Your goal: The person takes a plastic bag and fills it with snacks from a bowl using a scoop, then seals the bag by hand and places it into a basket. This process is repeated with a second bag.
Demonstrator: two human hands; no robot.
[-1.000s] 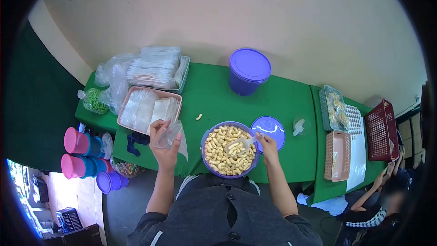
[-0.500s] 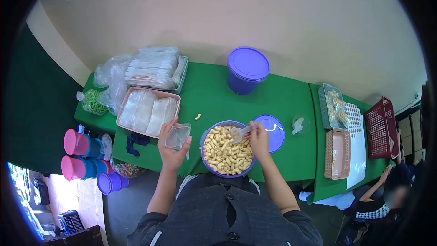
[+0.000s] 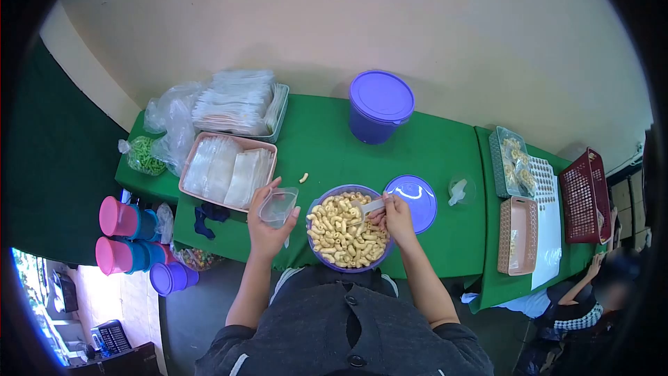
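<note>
My left hand [image 3: 267, 231] holds a clear plastic bag [image 3: 278, 207] by its edges, with the mouth spread wide; no snacks show inside. To its right, a purple tub [image 3: 312, 251] of curved, pale yellow puffed snacks [image 3: 348, 240] stands at the table's near edge. My right hand [image 3: 399, 221] grips the handle of a translucent plastic scoop [image 3: 372, 206], whose bowl is sunk among the snacks and partly hidden. One stray snack piece [image 3: 303, 177] lies on the green cloth behind the tub.
A purple lid [image 3: 417, 202] lies right of the tub; a lidded purple tub [image 3: 379, 115] stands by the wall. Left are a pink tray [image 3: 182, 177] of clear bags and a stack of packets [image 3: 233, 101]. Baskets [image 3: 518, 237] stand on the right table, near another person [image 3: 577, 299].
The scoop has dipped from above the snacks into them, its bowl now partly covered. The left hand and bag have shifted slightly to the right, and the bag's mouth has turned.
</note>
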